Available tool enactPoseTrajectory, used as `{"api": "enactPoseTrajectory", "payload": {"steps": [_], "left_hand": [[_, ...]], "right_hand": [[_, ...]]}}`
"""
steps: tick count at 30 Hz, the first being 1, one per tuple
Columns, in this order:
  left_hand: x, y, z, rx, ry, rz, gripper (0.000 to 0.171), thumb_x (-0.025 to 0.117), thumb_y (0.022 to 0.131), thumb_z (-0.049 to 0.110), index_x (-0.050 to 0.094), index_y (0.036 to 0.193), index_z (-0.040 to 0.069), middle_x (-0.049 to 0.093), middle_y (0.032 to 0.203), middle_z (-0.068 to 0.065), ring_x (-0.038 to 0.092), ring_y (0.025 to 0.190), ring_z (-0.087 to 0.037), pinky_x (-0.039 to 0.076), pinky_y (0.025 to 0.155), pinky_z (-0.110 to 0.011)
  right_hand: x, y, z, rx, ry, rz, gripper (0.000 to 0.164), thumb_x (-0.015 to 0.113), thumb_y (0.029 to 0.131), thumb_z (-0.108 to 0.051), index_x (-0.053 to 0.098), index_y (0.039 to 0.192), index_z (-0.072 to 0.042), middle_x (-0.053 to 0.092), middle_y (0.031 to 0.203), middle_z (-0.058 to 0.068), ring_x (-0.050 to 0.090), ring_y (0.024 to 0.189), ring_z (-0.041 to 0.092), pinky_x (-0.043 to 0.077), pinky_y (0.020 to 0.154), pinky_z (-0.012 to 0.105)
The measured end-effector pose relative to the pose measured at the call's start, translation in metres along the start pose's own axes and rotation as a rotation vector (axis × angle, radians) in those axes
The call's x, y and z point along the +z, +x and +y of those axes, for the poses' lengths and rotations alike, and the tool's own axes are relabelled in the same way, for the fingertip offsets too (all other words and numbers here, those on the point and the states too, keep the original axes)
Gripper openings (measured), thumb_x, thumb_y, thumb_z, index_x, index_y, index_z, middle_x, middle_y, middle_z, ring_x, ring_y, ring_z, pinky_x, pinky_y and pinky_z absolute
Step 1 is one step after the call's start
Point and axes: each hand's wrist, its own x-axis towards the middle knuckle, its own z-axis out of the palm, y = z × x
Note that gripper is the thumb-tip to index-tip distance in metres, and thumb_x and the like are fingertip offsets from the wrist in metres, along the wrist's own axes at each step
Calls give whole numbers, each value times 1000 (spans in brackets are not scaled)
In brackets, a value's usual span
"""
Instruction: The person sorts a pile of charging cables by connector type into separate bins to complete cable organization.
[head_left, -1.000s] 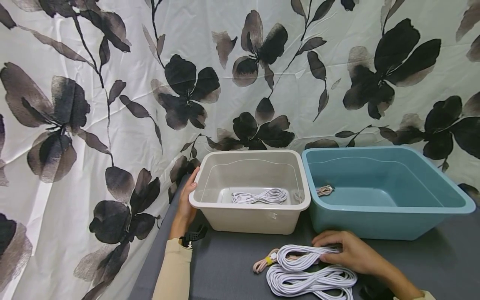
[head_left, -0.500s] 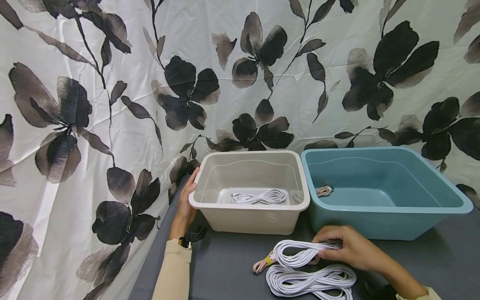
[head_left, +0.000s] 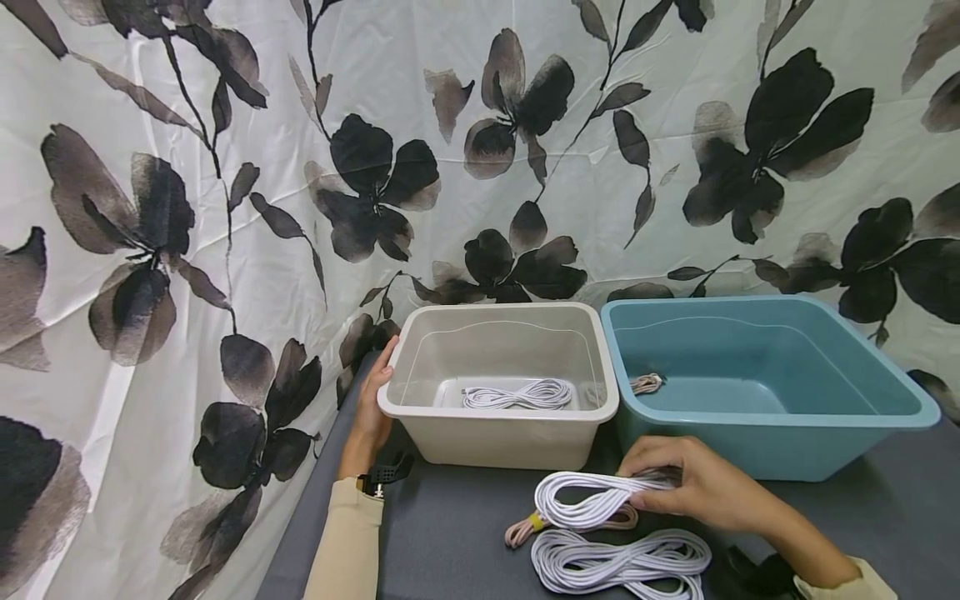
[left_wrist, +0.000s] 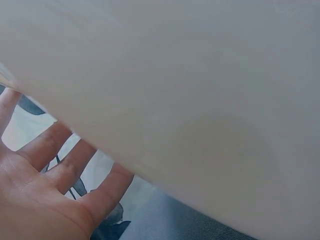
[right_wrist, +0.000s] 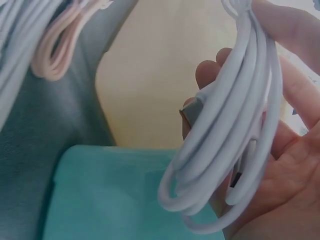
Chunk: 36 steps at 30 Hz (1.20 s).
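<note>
Head cam: beige bin (head_left: 502, 440) w/ wht coil (head_left: 517, 395); blue bin (head_left: 765, 450) w/ tan coil (head_left: 647, 383). L hand (head_left: 371, 412) spread, touching beige bin; R hand (head_left: 697, 485) pinching wht cable (head_left: 573, 515).

Observed white cable bundle (head_left: 581, 504) coiled in long loops, with metal connector (right_wrist: 193, 111) exposed, pinched in right hand (head_left: 693, 483); noted beige bin (head_left: 502, 439) upright, holding another white coil (head_left: 517, 395).

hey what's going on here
A person's right hand holds a coiled white cable in front of the blue bin, while the left hand touches the beige bin. A white bundle lies in the beige bin and a pinkish coil in the blue bin. Another white bundle and a pinkish bundle are on the table.
</note>
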Motion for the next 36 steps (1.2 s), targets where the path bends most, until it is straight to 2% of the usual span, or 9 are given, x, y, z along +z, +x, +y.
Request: {"api": "enactPoseTrajectory", "payload": {"steps": [7,14,21,28,36], "left_hand": [[-2,1,-1,-7,3,-6,64,33,103,22,20,164,10,22,171,-4,24,154,-21,34,112,-22],[-1,1,0,1,12,-7,63,34,103,23,23,164,14,24,171,-2,23,156,-22,34,112,-22],[-1,-1,0,2,19,-5,60,34,104,23,27,164,18,23,171,-2,22,156,-22,33,112,-21],[-1,-1,1,7,15,-5,60,34,104,22,28,163,18,23,171,-4,25,154,-20,34,111,-21],[-2,-1,0,6,12,-6,62,34,103,22,25,164,14,24,171,-2,24,155,-20,34,111,-21]], "right_hand": [[-6,10,-15,-30,12,-15,24,77,90,-14,77,113,-21,74,110,-5,67,97,8,53,77,26],[-12,18,-31,-9,22,-19,25,76,91,-13,77,115,-21,74,111,-4,67,96,8,53,72,26],[-21,28,-44,-14,-17,-5,28,77,89,-11,77,114,-25,75,111,-7,67,96,9,53,75,26],[-33,39,-57,-22,-67,13,28,79,88,-13,78,113,-27,75,114,-6,65,105,7,51,84,23],[-41,51,-63,-11,-46,33,25,81,86,-11,80,108,-23,74,109,-6,63,101,9,51,79,25]]}}
